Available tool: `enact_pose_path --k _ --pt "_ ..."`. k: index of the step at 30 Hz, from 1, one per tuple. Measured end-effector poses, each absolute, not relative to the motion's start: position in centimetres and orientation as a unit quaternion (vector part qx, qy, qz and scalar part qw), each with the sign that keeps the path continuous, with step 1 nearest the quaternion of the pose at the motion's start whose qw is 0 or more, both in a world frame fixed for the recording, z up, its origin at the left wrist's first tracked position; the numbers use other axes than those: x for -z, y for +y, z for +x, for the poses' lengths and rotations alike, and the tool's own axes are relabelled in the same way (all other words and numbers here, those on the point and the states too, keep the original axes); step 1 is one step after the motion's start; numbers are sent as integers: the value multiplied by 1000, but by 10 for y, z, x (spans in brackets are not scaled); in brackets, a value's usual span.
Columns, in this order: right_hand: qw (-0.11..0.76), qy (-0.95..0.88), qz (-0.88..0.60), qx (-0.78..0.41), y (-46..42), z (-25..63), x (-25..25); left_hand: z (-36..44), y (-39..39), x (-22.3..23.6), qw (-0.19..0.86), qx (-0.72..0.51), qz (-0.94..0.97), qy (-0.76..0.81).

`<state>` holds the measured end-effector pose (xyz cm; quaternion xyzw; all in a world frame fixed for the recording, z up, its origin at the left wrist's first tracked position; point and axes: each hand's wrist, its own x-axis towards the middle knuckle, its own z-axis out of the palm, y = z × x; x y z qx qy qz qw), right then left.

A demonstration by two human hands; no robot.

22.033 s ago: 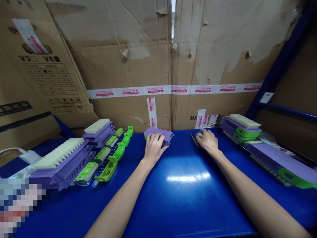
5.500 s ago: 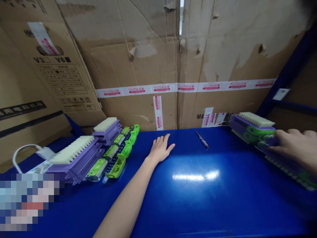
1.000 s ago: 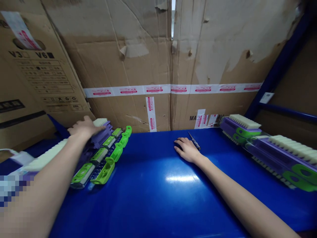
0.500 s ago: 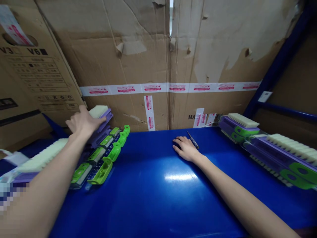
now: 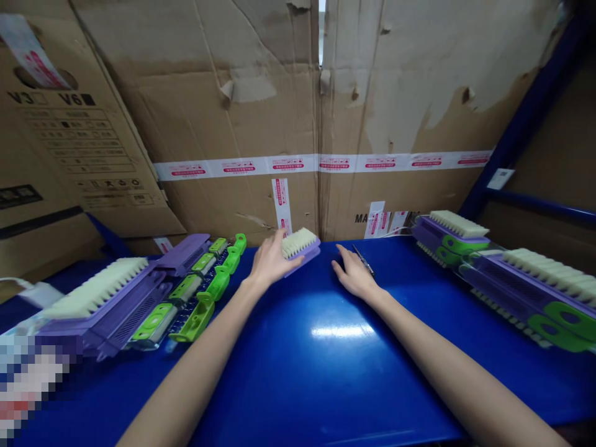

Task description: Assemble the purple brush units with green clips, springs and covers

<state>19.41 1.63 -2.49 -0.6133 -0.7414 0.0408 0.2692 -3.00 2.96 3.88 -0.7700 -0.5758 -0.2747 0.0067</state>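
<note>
Near the back of the blue table point(image 5: 288, 360), my left hand point(image 5: 269, 259) is closed around a purple brush piece point(image 5: 302, 243) with cream bristles facing up. The piece is held slightly tilted, just left of my right hand. My right hand point(image 5: 354, 273) lies on the table with its fingers stretched out, nothing gripped. Right beside it is a thin screwdriver point(image 5: 364, 259), partly behind the fingers. To the left sit more purple brush pieces point(image 5: 102, 292), next to a row of green-topped clear parts point(image 5: 186, 288) and a row of bright green clips point(image 5: 216, 285).
At the right stand assembled purple and green brush units point(image 5: 535, 292), bristles above and below. A cardboard wall point(image 5: 242, 124) closes off the back. A large carton point(image 5: 79, 143) leans at left, and a white adapter point(image 5: 41, 293) lies below it. A blue metal post point(image 5: 516, 118) rises at right.
My left hand has moved right from the left-hand stack to the table's middle, carrying a bristled purple brush piece. My right hand has shifted only slightly beside the screwdriver.
</note>
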Motion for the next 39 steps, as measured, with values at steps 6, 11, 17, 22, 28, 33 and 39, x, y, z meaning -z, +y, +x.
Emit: enact_pose_path --k 6,11,17,22,28,33,39 --pt "375 -728 -566 -95 20 199 27 -10 34 -17 -63 244 -850 -463" --pt "362 -758 -529 -122 20 198 27 -14 37 -10 -34 276 -842 -463" --pt "333 -772 -529 -116 19 198 27 -29 29 13 -27 282 -783 -554" --pt "324 -779 -524 -120 19 199 27 -28 25 21 0 249 -781 -573" --pt "332 -781 -517 -110 19 200 31 -25 23 18 10 236 -782 -577" --pt "339 -779 -519 -96 19 199 31 -25 22 17 52 231 -781 -577" --pt "327 -772 -537 -98 19 199 31 -24 21 17 136 249 -786 -550"
